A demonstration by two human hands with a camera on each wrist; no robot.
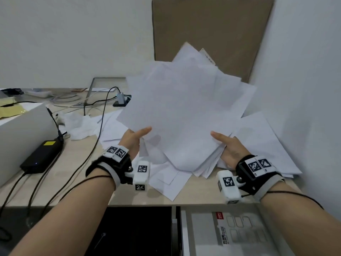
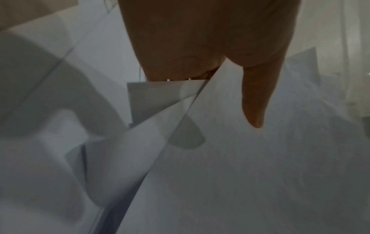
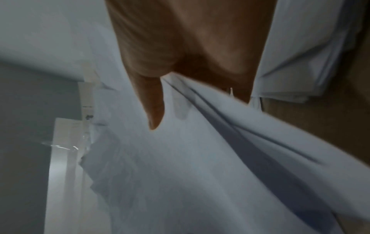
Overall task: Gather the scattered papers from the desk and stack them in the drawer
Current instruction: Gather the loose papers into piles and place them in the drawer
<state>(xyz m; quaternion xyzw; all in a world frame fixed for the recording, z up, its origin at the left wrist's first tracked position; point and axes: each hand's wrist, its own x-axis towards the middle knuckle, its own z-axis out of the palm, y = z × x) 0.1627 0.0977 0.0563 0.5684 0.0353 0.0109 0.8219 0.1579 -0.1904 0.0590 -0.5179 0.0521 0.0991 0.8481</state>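
While raised off the desk (image 1: 77,163), paper sheaf (image 1: 182,111), pinched by left hand (image 1: 132,140), right hand (image 1: 229,147)

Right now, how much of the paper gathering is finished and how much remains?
Done: many sheets are gathered into one uneven bundle. In hand: the left hand and right hand hold it above the desk, thumbs on top. Left: loose sheets lie on the desk, the bundle needs squaring, and nothing is seen going into the drawer.
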